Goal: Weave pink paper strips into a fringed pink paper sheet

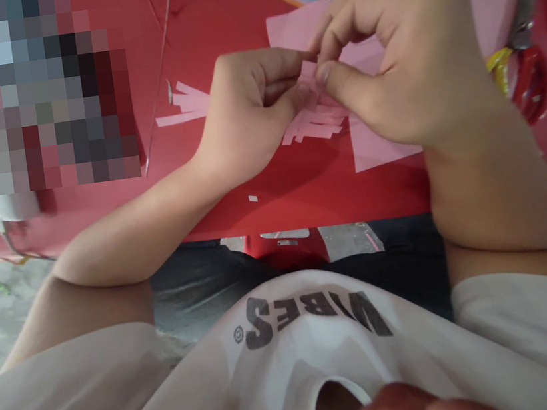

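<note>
Pinching hands: left hand (246, 111) and right hand (404, 46) come together right of centre in the upper half of the frame, the thumb and fingertips of each closed on a small pink paper piece (308, 71).
Paper piece: between the two sets of fingertips, upper centre-right, partly hidden by them.
Strips below: a cluster of narrow pink paper strips (316, 124), just beneath the fingertips.
Strips at left: a fan of pale pink paper strips (184, 102), showing past the left hand's outer side, left of upper centre.
Sheets: flat pink paper sheets (381, 144), overlapping beneath and around the right hand, upper right.
White scrap: a tiny white rectangular scrap (252, 198), near frame centre.
Scissors: metal scissors with red and yellow handles (533, 83), at the right, blades towards the top.
Tabletop: a glossy red tabletop (255, 221), spanning the upper half.
Box: a white box with a plugged cable (6, 208), left edge; pixelation hides the upper-left corner.
Shirt: a white T-shirt lettered VIBES (257, 388), bottom of the frame.
</note>
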### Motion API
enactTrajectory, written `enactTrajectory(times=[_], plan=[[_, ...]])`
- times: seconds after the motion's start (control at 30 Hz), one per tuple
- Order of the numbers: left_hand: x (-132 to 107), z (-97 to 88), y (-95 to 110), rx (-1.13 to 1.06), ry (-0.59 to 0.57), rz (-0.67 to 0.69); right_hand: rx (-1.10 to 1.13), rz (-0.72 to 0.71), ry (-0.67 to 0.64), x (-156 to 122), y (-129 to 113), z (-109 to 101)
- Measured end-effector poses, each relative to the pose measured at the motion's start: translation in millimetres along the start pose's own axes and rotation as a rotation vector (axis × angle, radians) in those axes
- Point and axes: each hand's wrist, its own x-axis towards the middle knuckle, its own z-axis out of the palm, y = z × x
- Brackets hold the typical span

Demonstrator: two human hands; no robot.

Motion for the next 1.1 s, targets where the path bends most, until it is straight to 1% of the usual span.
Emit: enactTrajectory(times=[0.07,0.1,0.23,0.33,0.4,0.47,0.6,0.7,0.83,0.93,1.1], plan=[[-2,-0.6,1,0.034,-0.079,0.036,0.021,-0.010,0.001,1,1,-2],[-2,-0.8,1,0.028,-0.097,0.043,0.034,-0.015,0.004,1,2,-2],[-3,-0.3,1,-0.039,-0.123,0.076,0.062,-0.017,0.004,2,2,-5],[-3,0.7,1,-0.022,-0.101,0.065,0.047,-0.005,-0.012,1,2,-5],[-3,1.0,0,-0.001,-0.048,0.045,0.036,0.005,-0.017,1,3,-5],[-3,0.6,0,0.015,-0.032,0.033,0.016,0.015,-0.025,2,5,-5],[-2,-1.0,3,0.064,-0.067,0.041,-0.031,0.021,-0.067,3,12,-5],[-3,-1.8,7,0.095,-0.082,0.043,-0.019,0.024,-0.082,4,13,-4],[-2,-2.9,5,0.100,-0.117,0.036,-0.008,0.071,-0.088,5,13,-3],[-1,-3.5,4,0.104,-0.102,0.019,0.005,0.110,-0.096,7,15,-2],[-2,-4.5,6,0.128,-0.097,-0.008,0.094,0.121,-0.113,10,20,0]])
